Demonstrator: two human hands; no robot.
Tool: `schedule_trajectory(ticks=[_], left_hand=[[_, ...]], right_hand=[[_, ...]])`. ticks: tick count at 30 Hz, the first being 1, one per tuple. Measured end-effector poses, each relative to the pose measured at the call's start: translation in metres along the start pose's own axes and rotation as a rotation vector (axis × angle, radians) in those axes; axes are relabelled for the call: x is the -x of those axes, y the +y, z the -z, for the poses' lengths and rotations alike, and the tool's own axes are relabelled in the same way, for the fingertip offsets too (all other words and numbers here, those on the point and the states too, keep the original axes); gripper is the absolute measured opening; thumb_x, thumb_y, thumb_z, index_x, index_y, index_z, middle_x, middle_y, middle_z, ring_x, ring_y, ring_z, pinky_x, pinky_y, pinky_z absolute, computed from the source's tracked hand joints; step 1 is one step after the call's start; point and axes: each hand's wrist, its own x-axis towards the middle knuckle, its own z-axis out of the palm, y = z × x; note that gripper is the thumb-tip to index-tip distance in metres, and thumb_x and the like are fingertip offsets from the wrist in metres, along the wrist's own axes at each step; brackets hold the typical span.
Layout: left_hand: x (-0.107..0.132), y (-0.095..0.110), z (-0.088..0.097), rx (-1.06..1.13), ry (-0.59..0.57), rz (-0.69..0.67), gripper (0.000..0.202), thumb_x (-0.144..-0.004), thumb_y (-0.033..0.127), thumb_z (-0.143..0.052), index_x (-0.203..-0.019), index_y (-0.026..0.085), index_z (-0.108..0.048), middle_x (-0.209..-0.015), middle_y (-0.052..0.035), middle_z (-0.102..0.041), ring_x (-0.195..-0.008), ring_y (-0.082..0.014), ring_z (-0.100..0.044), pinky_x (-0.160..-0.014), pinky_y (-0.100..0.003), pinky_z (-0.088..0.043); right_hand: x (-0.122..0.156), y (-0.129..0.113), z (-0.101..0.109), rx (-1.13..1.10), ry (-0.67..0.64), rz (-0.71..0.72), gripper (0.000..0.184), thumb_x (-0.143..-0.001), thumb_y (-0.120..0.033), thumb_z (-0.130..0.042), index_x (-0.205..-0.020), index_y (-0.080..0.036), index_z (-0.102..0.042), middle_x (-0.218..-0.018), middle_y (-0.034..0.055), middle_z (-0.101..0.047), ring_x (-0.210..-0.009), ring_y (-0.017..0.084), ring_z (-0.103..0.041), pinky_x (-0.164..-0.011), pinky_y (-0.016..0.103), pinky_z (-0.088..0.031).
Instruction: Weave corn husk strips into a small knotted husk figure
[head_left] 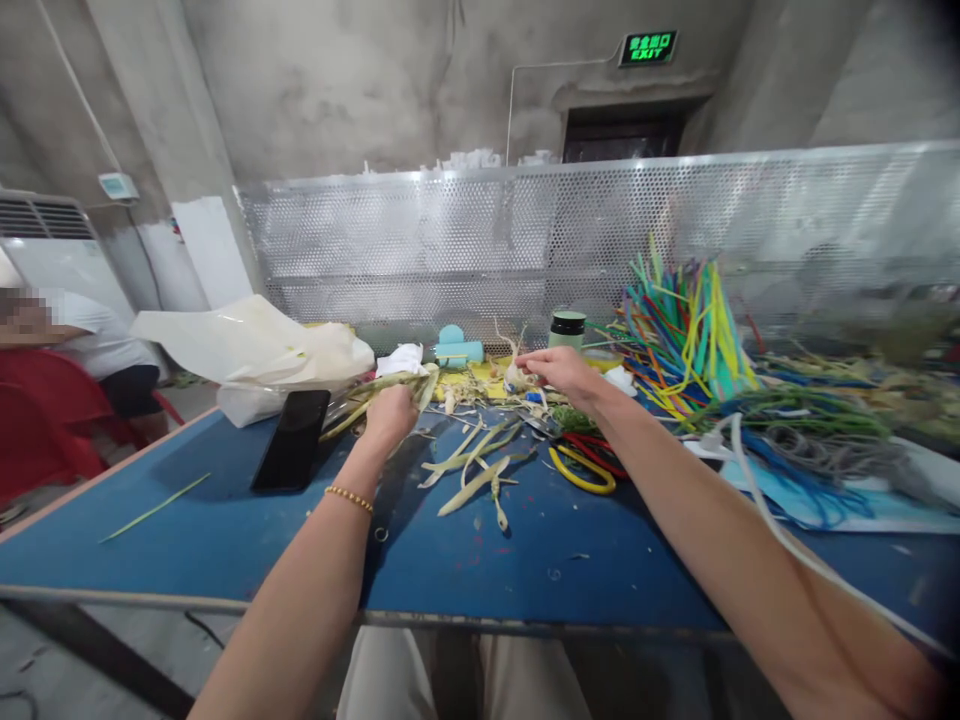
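Your left hand (390,410) is closed in a full fist round the leaf bundle (352,408), knuckles up, bracelet (349,497) on the wrist. The bundle is pale green. Its long axis runs from 8 o'clock to 2 o'clock through the fist, with the short ends poking out on the 2 o'clock side and the long tails trailing toward the phone (291,440).

Your right hand (562,370) is reached out further, at 1 o'clock from the left. Thumb and forefinger are pinched together on the pale tufted piece (516,376) and the other fingers are loosely curled. The pinch looks firm, but the contact is small and hard to read.

Key relation: the tufted piece sits at 9 o'clock of the right hand, at its fingertips, and at 2 o'clock of the left fist, just beyond the bundle's short ends. It is near them but does not touch. The right hand is the nearer one.

On the blue tabletop (187,540), loose strips (472,470) lie at 5 o'clock of the left fist, most pointing toward 1 o'clock. A yellow loop (581,470) lies under the right forearm. A green-lidded jar (568,328) stands at 12 o'clock of the right hand. Coloured cords (682,320) are piled at 2 o'clock and a plastic bag (255,350) sits at 10 o'clock. Another person (97,340) sits off the far left edge.
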Motion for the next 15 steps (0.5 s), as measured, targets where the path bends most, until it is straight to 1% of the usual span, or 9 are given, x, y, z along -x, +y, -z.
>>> schedule_trajectory(ticks=[2, 4, 6, 8, 10, 11, 13, 15], left_hand=[[0.002, 0.002, -0.001, -0.015, -0.017, -0.013, 0.021, -0.08, 0.023, -0.049, -0.079, 0.017, -0.07, -0.091, -0.0188, -0.071, -0.089, -0.0301, -0.065, -0.071, -0.033, -0.045], [0.003, 0.004, -0.001, -0.033, -0.03, -0.011, 0.021, -0.079, 0.023, -0.05, -0.08, 0.018, -0.07, -0.09, -0.018, -0.071, -0.088, -0.0286, -0.065, -0.071, -0.032, -0.044], [0.004, 0.005, -0.001, -0.046, -0.037, -0.009, 0.021, -0.08, 0.022, -0.049, -0.081, 0.018, -0.07, -0.092, -0.0174, -0.071, -0.087, -0.027, -0.065, -0.071, -0.031, -0.044], [0.005, 0.007, -0.001, -0.055, -0.034, -0.012, 0.022, -0.081, 0.021, -0.048, -0.084, 0.017, -0.069, -0.093, -0.0174, -0.07, -0.087, -0.0264, -0.065, -0.071, -0.031, -0.044], [0.006, 0.009, 0.0, -0.061, -0.023, -0.017, 0.024, -0.083, 0.021, -0.045, -0.086, 0.017, -0.069, -0.093, -0.0179, -0.07, -0.087, -0.0272, -0.065, -0.072, -0.032, -0.044], [0.006, 0.01, 0.0, -0.066, -0.016, -0.017, 0.026, -0.084, 0.02, -0.044, -0.088, 0.017, -0.069, -0.093, -0.0183, -0.07, -0.087, -0.0277, -0.065, -0.072, -0.032, -0.044], [0.008, 0.011, 0.001, -0.084, -0.009, -0.013, 0.027, -0.085, 0.019, -0.041, -0.092, 0.016, -0.068, -0.094, -0.0191, -0.07, -0.089, -0.0287, -0.066, -0.073, -0.033, -0.044], [0.01, 0.012, 0.001, -0.113, -0.026, -0.006, 0.027, -0.086, 0.018, -0.042, -0.096, 0.016, -0.067, -0.096, -0.0198, -0.069, -0.09, -0.0289, -0.066, -0.074, -0.033, -0.044]], right_hand=[[0.007, -0.001, 0.002, -0.092, -0.006, -0.035, 0.024, -0.076, -0.008, -0.056, -0.089, -0.012, -0.077, -0.091, 0.0098, -0.074, -0.073, 0.013, -0.063, -0.054, 0.017, -0.046], [0.012, -0.001, 0.001, -0.128, 0.009, -0.057, 0.025, -0.076, -0.007, -0.056, -0.088, -0.013, -0.076, -0.092, 0.0092, -0.074, -0.076, 0.013, -0.064, -0.055, 0.017, -0.047], [0.015, 0.0, -0.002, -0.127, 0.02, -0.062, 0.026, -0.077, -0.008, -0.055, -0.091, -0.014, -0.076, -0.095, 0.0089, -0.074, -0.08, 0.014, -0.066, -0.057, 0.018, -0.049], [0.016, 0.002, -0.004, -0.072, 0.017, -0.03, 0.027, -0.078, -0.01, -0.054, -0.095, -0.014, -0.076, -0.098, 0.0089, -0.074, -0.084, 0.016, -0.067, -0.062, 0.021, -0.052], [0.015, 0.004, -0.005, 0.058, 0.014, 0.065, 0.029, -0.079, -0.012, -0.054, -0.099, -0.014, -0.075, -0.103, 0.0092, -0.073, -0.092, 0.02, -0.067, -0.075, 0.028, -0.054], [0.015, 0.005, -0.006, 0.137, 0.018, 0.13, 0.03, -0.08, -0.012, -0.054, -0.101, -0.013, -0.075, -0.106, 0.0097, -0.073, -0.098, 0.022, -0.066, -0.083, 0.032, -0.053], [0.013, 0.007, -0.009, 0.277, 0.03, 0.26, 0.033, -0.082, -0.011, -0.051, -0.106, -0.013, -0.073, -0.115, 0.0111, -0.069, -0.109, 0.024, -0.062, -0.098, 0.037, -0.046], [0.012, 0.008, -0.014, 0.346, 0.025, 0.355, 0.038, -0.084, -0.01, -0.047, -0.113, -0.013, -0.07, -0.124, 0.0127, -0.065, -0.117, 0.023, -0.058, -0.104, 0.038, -0.04]])
